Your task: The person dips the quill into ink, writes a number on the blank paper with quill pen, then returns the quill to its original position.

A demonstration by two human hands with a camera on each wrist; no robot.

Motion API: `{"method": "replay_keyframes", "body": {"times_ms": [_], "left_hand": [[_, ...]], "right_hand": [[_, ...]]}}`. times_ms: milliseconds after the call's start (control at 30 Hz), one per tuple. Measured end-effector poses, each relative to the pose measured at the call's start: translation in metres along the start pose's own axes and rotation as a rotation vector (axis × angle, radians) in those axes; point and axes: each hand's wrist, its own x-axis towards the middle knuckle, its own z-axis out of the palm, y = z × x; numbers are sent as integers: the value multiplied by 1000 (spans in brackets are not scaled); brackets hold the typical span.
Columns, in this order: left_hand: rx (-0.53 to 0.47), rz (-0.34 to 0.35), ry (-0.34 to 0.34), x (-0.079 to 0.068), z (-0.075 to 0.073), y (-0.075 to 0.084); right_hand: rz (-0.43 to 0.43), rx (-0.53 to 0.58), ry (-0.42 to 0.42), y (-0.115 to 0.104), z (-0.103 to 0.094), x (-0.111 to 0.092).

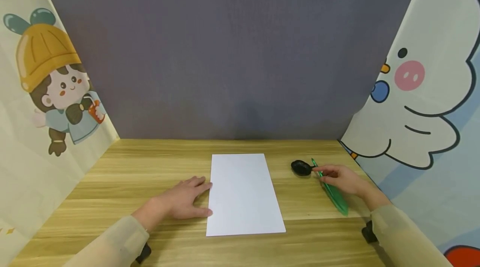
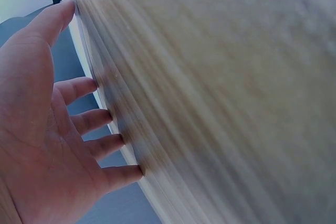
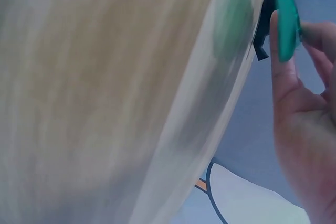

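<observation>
Right hand (image 1: pixel 344 180) pinches a green object (image 1: pixel 337 198); left hand (image 1: pixel 183 201) (fingers spread) touches white paper (image 1: pixel 244 195).

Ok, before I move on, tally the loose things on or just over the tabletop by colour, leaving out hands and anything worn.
White: 1 (paper sheet)
Black: 1 (spoon-shaped item)
Green: 1 (leaf-shaped item, pinched in the right hand)
Total: 3

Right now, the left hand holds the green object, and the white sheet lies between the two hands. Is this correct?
Not quite: the right hand, not the left hand, holds the green object, as the head view shows. The white sheet does lie between the two hands.
</observation>
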Motion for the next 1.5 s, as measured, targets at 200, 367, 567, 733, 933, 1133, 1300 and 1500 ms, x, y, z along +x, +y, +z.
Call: {"method": "replay_keyframes", "body": {"times_ms": [200,367,567,733,933,1133,1300,1500], "left_hand": [[-2,2,0,0,0,0],[1,4,-1,-1,0,1],[5,6,-1,-1,-1,1],[3,6,-2,0,-1,1],[4,4,-2,0,0,0],[4,0,-7,0,0,0],[-4,-2,-13,-1,-1,1],[-7,-7,-13,0,-1,0]], "right_hand": [[17,115,-31,-1,-3,-5],[51,100,-8,-1,-5,-8],[76,156,-9,-3,-7,-9],[50,283,-11,-1,-8,-11],[-24,353,-10,0,-14,-15],[-20,333,16,-4,-15,-16],[-14,295,96,-7,-10,-14],[12,317,126,-11,-8,-12]]}}
